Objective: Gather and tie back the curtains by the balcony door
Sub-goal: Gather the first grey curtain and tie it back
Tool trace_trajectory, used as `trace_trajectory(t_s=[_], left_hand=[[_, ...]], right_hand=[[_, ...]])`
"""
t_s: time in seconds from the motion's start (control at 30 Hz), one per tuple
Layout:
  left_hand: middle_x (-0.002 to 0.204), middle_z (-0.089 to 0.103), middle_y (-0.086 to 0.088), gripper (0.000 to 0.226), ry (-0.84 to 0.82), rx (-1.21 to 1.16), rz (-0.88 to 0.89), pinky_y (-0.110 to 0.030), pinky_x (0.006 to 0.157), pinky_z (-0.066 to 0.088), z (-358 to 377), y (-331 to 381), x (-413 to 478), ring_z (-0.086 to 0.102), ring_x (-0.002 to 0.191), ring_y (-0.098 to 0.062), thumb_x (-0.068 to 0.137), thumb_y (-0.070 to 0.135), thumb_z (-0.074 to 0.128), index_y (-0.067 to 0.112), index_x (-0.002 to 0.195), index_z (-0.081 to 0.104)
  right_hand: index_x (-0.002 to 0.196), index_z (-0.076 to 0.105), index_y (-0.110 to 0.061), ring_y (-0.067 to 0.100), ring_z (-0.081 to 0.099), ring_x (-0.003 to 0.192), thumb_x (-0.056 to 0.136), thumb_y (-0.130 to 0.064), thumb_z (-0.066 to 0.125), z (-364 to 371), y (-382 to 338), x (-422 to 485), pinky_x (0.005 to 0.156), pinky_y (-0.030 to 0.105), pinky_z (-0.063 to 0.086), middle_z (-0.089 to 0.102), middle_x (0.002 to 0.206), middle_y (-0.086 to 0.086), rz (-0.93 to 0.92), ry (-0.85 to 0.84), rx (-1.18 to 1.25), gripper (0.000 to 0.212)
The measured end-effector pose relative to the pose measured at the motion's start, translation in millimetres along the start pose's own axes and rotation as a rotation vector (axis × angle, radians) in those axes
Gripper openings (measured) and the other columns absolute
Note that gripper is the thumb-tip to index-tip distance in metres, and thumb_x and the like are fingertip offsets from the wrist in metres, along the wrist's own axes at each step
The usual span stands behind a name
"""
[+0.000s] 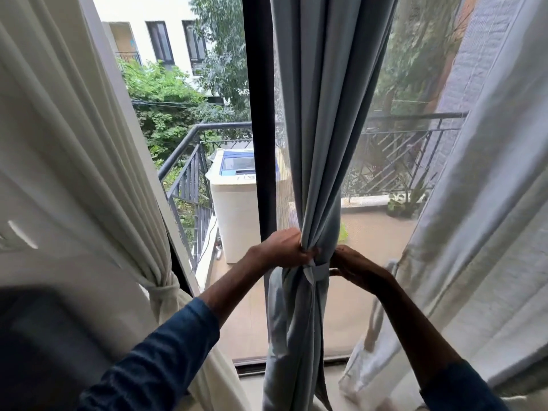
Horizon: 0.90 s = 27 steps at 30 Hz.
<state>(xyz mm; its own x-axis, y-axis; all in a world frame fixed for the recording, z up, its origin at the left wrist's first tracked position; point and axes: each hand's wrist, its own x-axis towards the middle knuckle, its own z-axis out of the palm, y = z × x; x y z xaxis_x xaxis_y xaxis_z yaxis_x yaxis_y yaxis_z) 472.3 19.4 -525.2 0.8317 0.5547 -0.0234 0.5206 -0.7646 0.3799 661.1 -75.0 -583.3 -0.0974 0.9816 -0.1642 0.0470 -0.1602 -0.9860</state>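
Observation:
A pale blue curtain (320, 129) hangs bunched in the middle, in front of the dark frame of the balcony door (258, 114). A tie band (318, 270) of the same cloth wraps round it at waist height. My left hand (281, 247) grips the gathered folds just above the band. My right hand (353, 265) pinches the band's end on the right side of the bunch. A cream curtain (74, 143) at the left is gathered and tied low down. A white curtain (480, 203) hangs loose at the right.
Through the glass lies a balcony with a black railing (189, 161), a white washing machine (234, 203) and potted plants (406, 200). Trees and a white building stand beyond. A dark blurred shape fills the lower left corner.

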Motion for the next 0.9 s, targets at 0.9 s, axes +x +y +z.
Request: trace_trajectory(t_s=[0.9], left_hand=[[0.084,0.056,-0.003,0.011,0.325,-0.161,-0.295,-0.033,0.061,0.044,9,0,21,0.059,0.078,-0.033,0.088,0.024,0.055,0.015,0.093,0.051]], right_hand=[[0.073,0.074,-0.041,0.002,0.068,0.064,0.083,-0.038,0.069,34,-5,-47,0.061,0.033,0.051,0.071,0.068,-0.020,-0.208,0.486,-0.865,0.012]])
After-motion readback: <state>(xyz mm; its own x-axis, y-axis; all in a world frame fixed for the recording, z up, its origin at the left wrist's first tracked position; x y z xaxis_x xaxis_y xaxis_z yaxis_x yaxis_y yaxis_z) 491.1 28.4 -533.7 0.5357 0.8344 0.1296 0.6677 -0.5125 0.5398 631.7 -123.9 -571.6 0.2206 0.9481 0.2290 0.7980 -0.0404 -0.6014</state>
